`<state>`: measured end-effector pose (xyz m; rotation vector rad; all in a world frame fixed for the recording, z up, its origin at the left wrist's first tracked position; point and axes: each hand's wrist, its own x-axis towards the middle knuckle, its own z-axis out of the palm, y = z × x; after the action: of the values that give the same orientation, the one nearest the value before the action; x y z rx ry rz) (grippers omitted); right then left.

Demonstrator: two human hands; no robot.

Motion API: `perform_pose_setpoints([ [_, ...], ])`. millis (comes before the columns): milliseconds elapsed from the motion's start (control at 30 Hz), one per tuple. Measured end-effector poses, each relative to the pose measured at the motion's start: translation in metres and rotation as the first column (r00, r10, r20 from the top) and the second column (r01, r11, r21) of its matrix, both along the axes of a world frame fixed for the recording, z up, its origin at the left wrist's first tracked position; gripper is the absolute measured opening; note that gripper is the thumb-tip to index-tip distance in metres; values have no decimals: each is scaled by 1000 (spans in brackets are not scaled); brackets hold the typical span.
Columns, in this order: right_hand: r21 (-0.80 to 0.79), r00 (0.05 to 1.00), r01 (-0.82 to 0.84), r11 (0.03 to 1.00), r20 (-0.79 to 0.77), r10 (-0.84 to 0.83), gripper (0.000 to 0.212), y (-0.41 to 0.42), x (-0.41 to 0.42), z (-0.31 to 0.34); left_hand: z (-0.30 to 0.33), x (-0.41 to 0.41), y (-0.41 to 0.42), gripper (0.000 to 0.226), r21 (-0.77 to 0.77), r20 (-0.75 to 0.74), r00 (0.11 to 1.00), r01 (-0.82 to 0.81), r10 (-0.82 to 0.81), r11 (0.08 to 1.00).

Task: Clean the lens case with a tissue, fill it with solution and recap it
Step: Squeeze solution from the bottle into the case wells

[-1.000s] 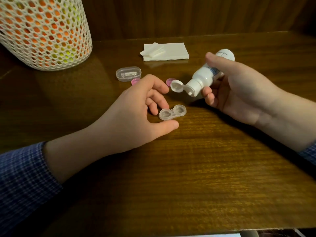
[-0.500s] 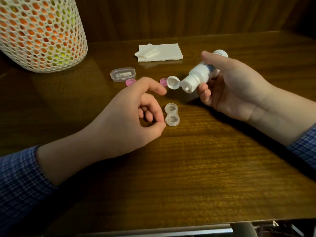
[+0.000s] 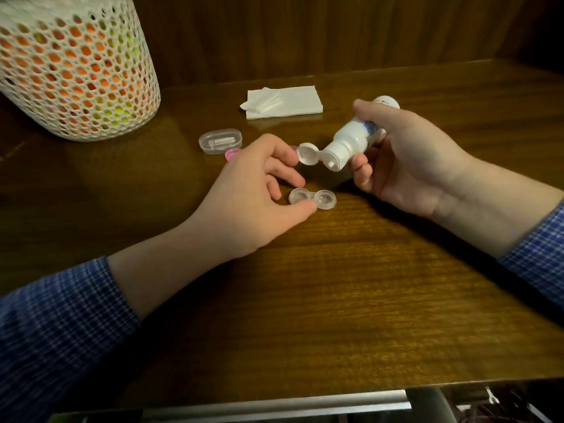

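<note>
Clear plastic lens case (image 3: 312, 199) looks light, skiddy; my left hand (image 3: 256, 190) pinches its near rim, right hand (image 3: 409, 160) grips the bottle (image 3: 351, 141).

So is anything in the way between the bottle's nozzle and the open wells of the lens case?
Nothing visible. The solution bottle in the right hand tilts above the uncapped lens case; the left hand only touches the case's left well.

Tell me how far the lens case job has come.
Done: caps are off the clear two-well lens case; one pink cap lies aside. In hand: right hand tilts the open white solution bottle, left hand steadies the case. Left: filling, recapping.
</note>
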<state>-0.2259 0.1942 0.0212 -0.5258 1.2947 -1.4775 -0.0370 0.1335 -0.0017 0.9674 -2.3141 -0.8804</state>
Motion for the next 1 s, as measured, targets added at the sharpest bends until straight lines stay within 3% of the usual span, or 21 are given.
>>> perform_pose_setpoints([
  [400, -73, 939, -53, 996, -344, 24, 28, 2, 10, -11, -6, 7, -4, 41, -11, -82, 996, 45, -46, 999],
  [1000, -69, 931, -101, 992, -357, 70, 23, 4, 11, -10, -5, 9, -3, 31, -89, -81, 995, 59, -67, 994],
])
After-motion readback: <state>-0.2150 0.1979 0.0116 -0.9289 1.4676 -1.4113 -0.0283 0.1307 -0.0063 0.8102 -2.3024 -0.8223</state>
